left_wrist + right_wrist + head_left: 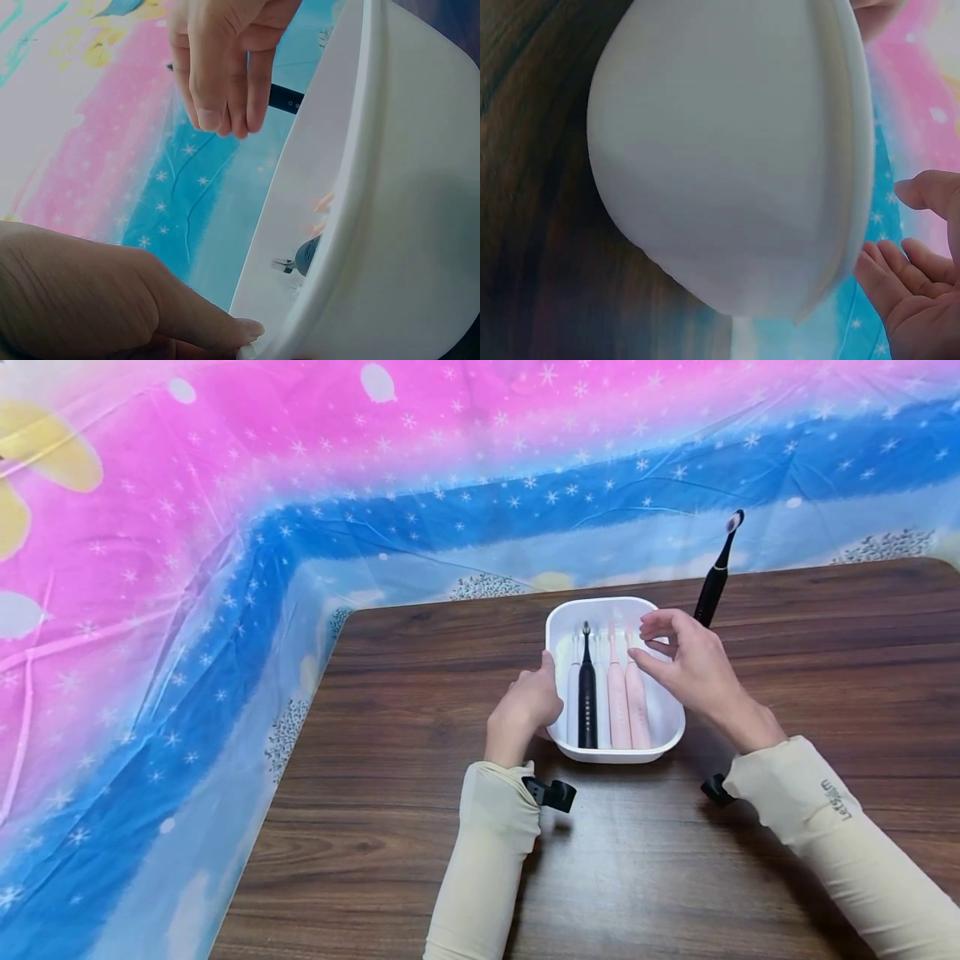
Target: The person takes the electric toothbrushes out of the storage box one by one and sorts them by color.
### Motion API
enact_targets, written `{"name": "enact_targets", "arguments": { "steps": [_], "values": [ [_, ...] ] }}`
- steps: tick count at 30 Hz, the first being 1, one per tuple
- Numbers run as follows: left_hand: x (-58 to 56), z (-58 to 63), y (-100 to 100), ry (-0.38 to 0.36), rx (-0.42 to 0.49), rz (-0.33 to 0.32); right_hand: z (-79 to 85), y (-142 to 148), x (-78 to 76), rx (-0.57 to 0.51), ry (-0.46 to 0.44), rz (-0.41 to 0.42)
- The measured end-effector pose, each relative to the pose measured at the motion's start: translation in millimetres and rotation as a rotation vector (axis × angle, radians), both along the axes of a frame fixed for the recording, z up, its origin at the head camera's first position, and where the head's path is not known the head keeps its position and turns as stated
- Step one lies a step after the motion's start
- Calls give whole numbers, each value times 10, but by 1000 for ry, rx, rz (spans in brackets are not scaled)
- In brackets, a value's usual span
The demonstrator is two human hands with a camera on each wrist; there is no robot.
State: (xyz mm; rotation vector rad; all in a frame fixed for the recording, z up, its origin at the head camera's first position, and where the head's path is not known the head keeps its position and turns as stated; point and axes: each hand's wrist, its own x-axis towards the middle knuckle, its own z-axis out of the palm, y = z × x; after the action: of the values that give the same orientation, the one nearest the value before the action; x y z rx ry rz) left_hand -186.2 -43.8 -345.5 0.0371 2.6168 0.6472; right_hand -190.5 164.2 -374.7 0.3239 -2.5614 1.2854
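A white plastic tub (615, 757) stands on the table with electric toothbrushes lying side by side in it. Among them are a black toothbrush (587, 702), pale white ones (573, 706) and two pink ones, one being the pink toothbrush (618, 702) beside the black. My left hand (522, 708) grips the tub's left rim; in the left wrist view its thumb (217, 326) presses on the edge. Over the tub's right rim hovers my right hand (697, 664), fingers loosely bent and holding nothing. Just behind it, a second black toothbrush (712, 593) stands upright, its base hidden by the hand.
Dark wood-grain table (375, 760) extends on both sides of the tub. A pink and blue cloth (465, 518) with snowflakes hangs behind and along the left edge. Black wrist cameras sit on both cream sleeves, such as the left sleeve (483, 860).
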Motion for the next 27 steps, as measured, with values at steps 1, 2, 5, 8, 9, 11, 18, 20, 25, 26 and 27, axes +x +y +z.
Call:
{"name": "enact_targets", "arguments": {
  "steps": [1,2,5,8,9,11,18,20,25,26,27],
  "values": [
    [1,0,1,1,-7,-3,-7,-8,2,-1,-11,5],
    [3,3,1,2,-13,-6,-13,-16,5,-3,-22,11],
    [7,3,3,-1,-5,-1,-27,-41,11,-22,-50,37],
    [7,3,2,2,0,-1,-44,-66,11,-42,-66,63],
    [7,2,2,5,-3,-3,-49,-74,12,-46,-71,71],
    [7,2,0,14,-19,-13,-59,-88,13,-52,-86,78],
    [7,4,2,12,-31,-16,-130,-138,-4,-57,-150,97],
    [7,5,4,8,-25,-12,-153,-147,-5,-47,-163,97],
    [2,-1,6,0,-9,-5,-147,-172,-12,-23,-194,105],
    [0,-4,7,-2,-6,-1,-138,-183,-14,-20,-210,110],
    [0,-4,8,-3,-4,1,-132,-193,-18,-18,-231,116]
  ]
}}
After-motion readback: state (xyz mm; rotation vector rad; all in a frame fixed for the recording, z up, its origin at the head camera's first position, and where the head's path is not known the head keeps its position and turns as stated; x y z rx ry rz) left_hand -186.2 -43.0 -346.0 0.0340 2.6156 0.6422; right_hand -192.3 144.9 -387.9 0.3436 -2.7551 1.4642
